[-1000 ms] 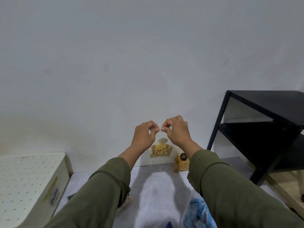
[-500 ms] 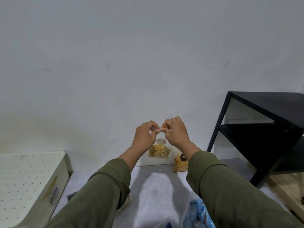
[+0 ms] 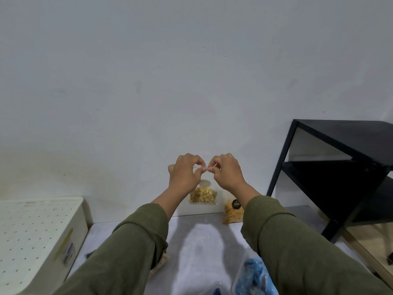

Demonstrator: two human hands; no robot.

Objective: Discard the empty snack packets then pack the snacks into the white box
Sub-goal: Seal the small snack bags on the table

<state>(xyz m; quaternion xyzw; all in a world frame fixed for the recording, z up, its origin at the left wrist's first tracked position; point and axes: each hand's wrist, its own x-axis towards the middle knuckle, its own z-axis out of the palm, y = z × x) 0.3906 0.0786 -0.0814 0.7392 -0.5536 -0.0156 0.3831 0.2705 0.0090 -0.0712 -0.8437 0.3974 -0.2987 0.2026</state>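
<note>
I hold a clear snack bag (image 3: 203, 195) with yellow puffed pieces up in front of the wall. My left hand (image 3: 185, 175) and my right hand (image 3: 225, 173) pinch its top edge from both sides, fingertips almost touching. A second clear packet of yellow sticks (image 3: 233, 211) with a black round label stands on the grey surface against the wall, right of the held bag. The white box (image 3: 40, 241) with a dotted lid sits at the left edge. A blue packet (image 3: 254, 277) lies at the bottom, partly hidden by my right sleeve.
A black metal shelf (image 3: 340, 167) stands at the right, its leg on the grey surface. A pale wall rises straight ahead. A wooden floor strip shows at the lower right. Something small lies under my left sleeve, mostly hidden.
Both hands with the bag have shifted slightly lower in view and stay pinched at its top; the fingertips have moved a little apart.
</note>
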